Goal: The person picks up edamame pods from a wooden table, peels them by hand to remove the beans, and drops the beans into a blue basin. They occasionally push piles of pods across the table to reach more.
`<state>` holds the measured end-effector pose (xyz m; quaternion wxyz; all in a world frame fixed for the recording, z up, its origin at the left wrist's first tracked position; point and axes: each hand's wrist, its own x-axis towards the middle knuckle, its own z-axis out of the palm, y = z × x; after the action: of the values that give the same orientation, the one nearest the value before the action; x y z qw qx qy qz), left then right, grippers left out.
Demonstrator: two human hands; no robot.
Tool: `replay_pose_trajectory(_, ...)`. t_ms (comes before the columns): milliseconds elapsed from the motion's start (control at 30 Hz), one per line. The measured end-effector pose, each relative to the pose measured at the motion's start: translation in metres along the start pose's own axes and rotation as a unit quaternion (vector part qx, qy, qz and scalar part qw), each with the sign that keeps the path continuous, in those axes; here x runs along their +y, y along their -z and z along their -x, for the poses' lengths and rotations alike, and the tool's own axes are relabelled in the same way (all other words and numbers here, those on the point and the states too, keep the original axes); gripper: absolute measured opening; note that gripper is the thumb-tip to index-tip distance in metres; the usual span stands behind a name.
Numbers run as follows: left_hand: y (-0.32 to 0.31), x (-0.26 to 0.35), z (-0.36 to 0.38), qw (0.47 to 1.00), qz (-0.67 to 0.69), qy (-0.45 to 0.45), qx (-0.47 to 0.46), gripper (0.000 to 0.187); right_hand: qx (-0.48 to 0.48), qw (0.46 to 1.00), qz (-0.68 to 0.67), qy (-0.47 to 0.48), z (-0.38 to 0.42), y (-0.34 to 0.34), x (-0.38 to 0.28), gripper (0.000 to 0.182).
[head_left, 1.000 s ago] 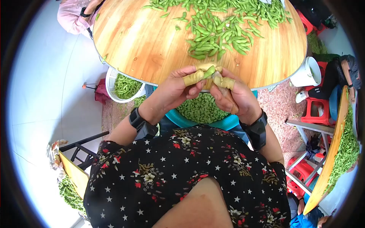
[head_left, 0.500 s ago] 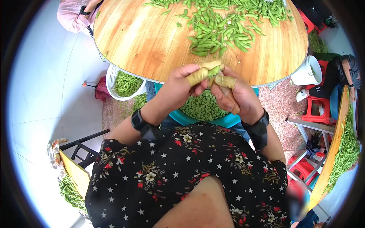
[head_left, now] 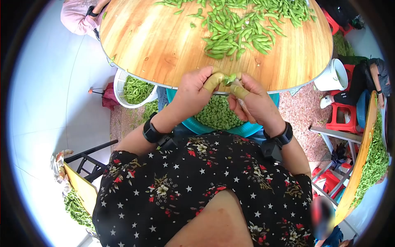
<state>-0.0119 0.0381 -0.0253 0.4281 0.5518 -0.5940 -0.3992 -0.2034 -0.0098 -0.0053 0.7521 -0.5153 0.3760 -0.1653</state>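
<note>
Left hand [head_left: 191,92] and right hand [head_left: 261,101], watched from my remote seat, meet in a narrow pinch by the wooden counter's [head_left: 144,45] edge, above a blue tub [head_left: 249,131] of shelled beans [head_left: 218,113]. Since a second ago, the left has rolled, showing more back; the green pod [head_left: 228,79] between their fingertips looks more crumpled, suggesting, I judge, shelling is advancing.

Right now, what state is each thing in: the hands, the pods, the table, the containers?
Left hand: closed, pinching a green pod
Right hand: closed, pinching the same pod
Green pod: partly hidden; can't tell if split
Table: partly covered, bare at the near edge
Loose pods: spread in a heap on it
Teal basin: holding shelled beans
White basket: holding pods
White bucket: contents mostly hidden
</note>
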Motion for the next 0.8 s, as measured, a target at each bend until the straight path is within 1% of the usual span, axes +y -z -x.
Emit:
replay_pose_trajectory(33, -0.001, 0.0, 0.0, 0.994, -0.09, -0.064, 0.02, 0.011, -0.001, 0.999, 0.038, -0.009, -0.001, 0.003, 0.001, 0.015)
replay_pose_trajectory(67, -0.001, -0.002, 0.0, 0.994, -0.09, -0.062, 0.02, 0.011, -0.001, 0.999, 0.038, -0.01, -0.001, 0.002, 0.003, 0.015)
replay_pose_trajectory(133, -0.002, -0.005, -0.002, 0.964, -0.177, -0.191, 0.048, 0.013, 0.115, 0.976, 0.144, 0.117, -0.002, 0.003, 0.004, 0.013)
replay_pose_trajectory(167, -0.003, -0.003, -0.002, 0.965, -0.176, -0.189, 0.047, 0.013, 0.115, 0.976, 0.143, 0.115, -0.003, 0.005, 0.005, 0.013)
replay_pose_trajectory(233, -0.003, 0.006, -0.001, 0.971, -0.161, -0.177, 0.012, 0.013, 0.06, 0.989, 0.079, 0.108, -0.005, 0.008, 0.005, 0.01)
replay_pose_trajectory(267, -0.001, 0.008, 0.0, 0.971, -0.161, -0.178, 0.011, 0.013, 0.06, 0.989, 0.078, 0.109, -0.004, 0.007, 0.004, 0.01)
replay_pose_trajectory(333, 0.001, 0.013, 0.002, 0.996, -0.052, -0.046, -0.06, 0.012, 0.072, 0.976, 0.149, 0.144, -0.004, 0.005, 0.004, 0.007)
replay_pose_trajectory(367, 0.002, 0.015, 0.003, 0.996, -0.053, -0.045, -0.061, 0.012, 0.072, 0.976, 0.149, 0.143, -0.005, 0.006, 0.005, 0.007)
replay_pose_trajectory(433, 0.001, 0.019, 0.005, 0.99, -0.077, -0.072, -0.093, 0.013, 0.078, 0.972, 0.157, 0.156, -0.007, 0.009, 0.01, 0.005)
replay_pose_trajectory(467, 0.0, 0.018, 0.005, 0.99, -0.077, -0.072, -0.093, 0.013, 0.079, 0.972, 0.157, 0.155, -0.007, 0.009, 0.011, 0.005)
replay_pose_trajectory(533, 0.0, 0.016, 0.005, 0.986, -0.139, -0.062, -0.063, 0.013, 0.136, 0.963, 0.166, 0.164, -0.007, 0.01, 0.011, 0.005)
replay_pose_trajectory(567, 0.0, 0.012, 0.004, 0.986, -0.139, -0.062, -0.061, 0.013, 0.134, 0.963, 0.166, 0.165, -0.007, 0.009, 0.011, 0.005)
replay_pose_trajectory(633, 0.0, 0.006, 0.001, 0.967, -0.2, -0.156, 0.019, 0.011, 0.207, 0.909, 0.246, 0.266, -0.004, 0.009, 0.01, 0.007)
replay_pose_trajectory(667, 0.0, 0.007, 0.002, 0.967, -0.2, -0.156, 0.019, 0.011, 0.207, 0.909, 0.246, 0.266, -0.003, 0.006, 0.009, 0.007)
replay_pose_trajectory(733, 0.001, 0.012, 0.0, 0.955, -0.242, -0.17, 0.037, 0.007, 0.16, 0.938, 0.201, 0.232, -0.002, -0.002, 0.006, 0.008)
replay_pose_trajectory(767, 0.0, 0.016, 0.0, 0.954, -0.242, -0.173, 0.038, 0.007, 0.161, 0.937, 0.203, 0.235, -0.002, -0.003, 0.005, 0.008)
replay_pose_trajectory(800, -0.001, 0.019, 0.002, 0.952, -0.236, -0.19, 0.035, 0.006, 0.146, 0.951, 0.157, 0.221, -0.004, -0.003, 0.005, 0.007)
